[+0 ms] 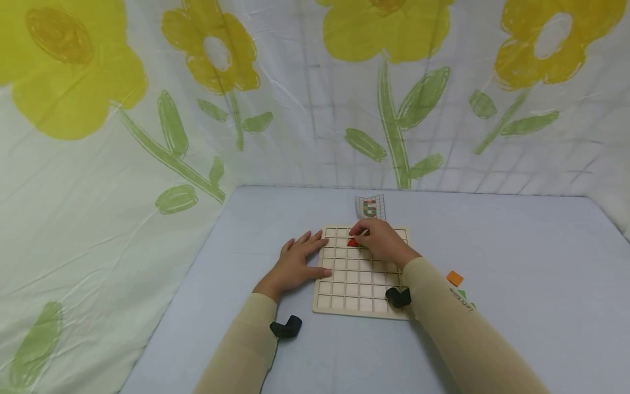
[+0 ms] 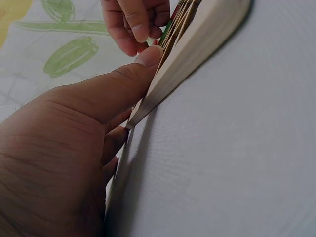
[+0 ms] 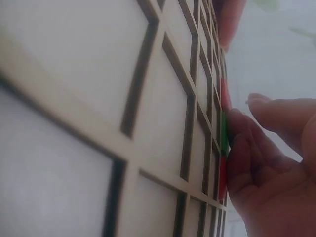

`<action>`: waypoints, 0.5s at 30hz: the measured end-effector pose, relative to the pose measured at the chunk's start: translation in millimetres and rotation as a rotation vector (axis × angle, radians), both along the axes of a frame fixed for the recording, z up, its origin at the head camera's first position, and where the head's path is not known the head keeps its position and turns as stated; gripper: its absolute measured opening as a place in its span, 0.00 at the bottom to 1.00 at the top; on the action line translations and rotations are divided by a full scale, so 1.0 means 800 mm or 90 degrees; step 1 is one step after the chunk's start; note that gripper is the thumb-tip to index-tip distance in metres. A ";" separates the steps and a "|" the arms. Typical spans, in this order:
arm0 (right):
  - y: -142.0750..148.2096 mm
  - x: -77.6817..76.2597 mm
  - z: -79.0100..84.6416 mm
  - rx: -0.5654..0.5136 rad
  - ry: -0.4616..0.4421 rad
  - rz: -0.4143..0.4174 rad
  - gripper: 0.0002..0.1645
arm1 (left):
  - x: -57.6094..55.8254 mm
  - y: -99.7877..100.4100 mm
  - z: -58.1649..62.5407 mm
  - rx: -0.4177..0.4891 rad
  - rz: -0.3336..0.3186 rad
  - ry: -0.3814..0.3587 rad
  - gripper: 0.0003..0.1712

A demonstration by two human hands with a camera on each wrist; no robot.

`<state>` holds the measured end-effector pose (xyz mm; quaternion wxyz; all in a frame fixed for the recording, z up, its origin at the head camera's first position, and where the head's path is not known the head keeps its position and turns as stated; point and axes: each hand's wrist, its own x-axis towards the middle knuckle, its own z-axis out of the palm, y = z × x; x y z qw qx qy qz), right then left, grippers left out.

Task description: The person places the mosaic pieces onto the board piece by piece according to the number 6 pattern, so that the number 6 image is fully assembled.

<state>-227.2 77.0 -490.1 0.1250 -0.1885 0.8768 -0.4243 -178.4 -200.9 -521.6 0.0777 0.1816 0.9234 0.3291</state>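
Observation:
A square wooden grid board (image 1: 352, 276) lies on the table. My left hand (image 1: 294, 262) is spread at its left side, thumb resting on the rim and the other fingers straight along the edge. Over the upper rows, my right hand (image 1: 381, 239) touches small coloured tiles with bent fingers. A red tile (image 1: 352, 242) shows beside those fingertips. In the right wrist view a green tile (image 3: 224, 132) sits between two red ones in the grid, and the thumb stands apart from the fingers with nothing between.
A small gridded card (image 1: 361, 202) with a coloured pattern lies behind the board. Right of the board, an orange tile (image 1: 455, 278) and green pieces (image 1: 461, 294) lie partly beside the right sleeve. A flower-printed cloth (image 1: 295, 137) hangs behind the table.

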 end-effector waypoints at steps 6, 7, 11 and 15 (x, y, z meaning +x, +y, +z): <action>-0.001 0.000 -0.002 -0.004 0.016 0.008 0.08 | -0.001 0.000 -0.001 -0.010 -0.001 0.003 0.52; -0.001 0.001 -0.001 -0.007 0.018 0.011 0.09 | -0.001 0.000 -0.001 -0.009 -0.001 0.004 0.52; 0.000 0.003 0.000 -0.016 0.013 0.007 0.10 | -0.002 0.001 -0.002 -0.013 0.000 0.006 0.52; 0.001 0.005 0.001 -0.025 -0.006 -0.003 0.13 | -0.001 0.001 -0.003 -0.017 0.000 0.007 0.52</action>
